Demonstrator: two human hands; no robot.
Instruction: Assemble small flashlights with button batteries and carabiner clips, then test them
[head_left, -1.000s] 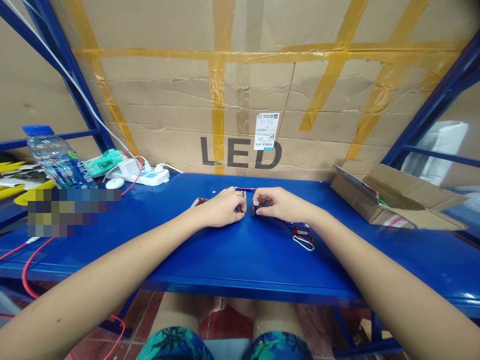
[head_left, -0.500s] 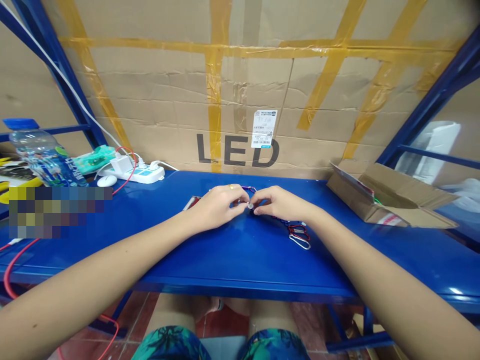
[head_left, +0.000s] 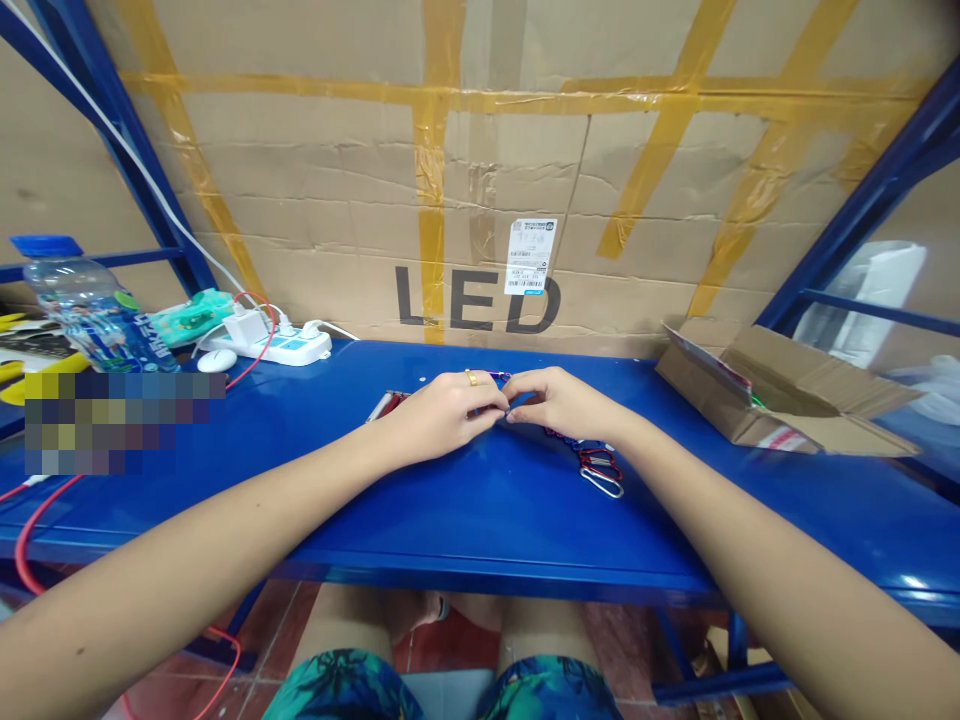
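Note:
My left hand (head_left: 461, 410) and my right hand (head_left: 555, 402) meet over the middle of the blue table (head_left: 465, 510), thumbs and fingers pinched together. Between the fingertips is a small dark thing, mostly hidden and too small to name. Behind the fingers part of a purple-blue carabiner (head_left: 501, 377) shows. Below my right wrist lies a linked bunch of carabiners, with a silver carabiner (head_left: 602, 484) at the near end and a red carabiner (head_left: 609, 460) above it. Beside my left wrist are red and silver metal pieces (head_left: 385, 405), partly covered by the arm.
An open cardboard box (head_left: 780, 400) stands at the right. At the left are a water bottle (head_left: 97, 310), a white power strip (head_left: 292, 345) with plugs and a red cable (head_left: 37, 520). A large taped carton (head_left: 337, 220) rises behind the table.
My fingertips have closed in on each other, and the small round silvery thing seen between them is now mostly covered. My left hand has turned and shifted slightly right.

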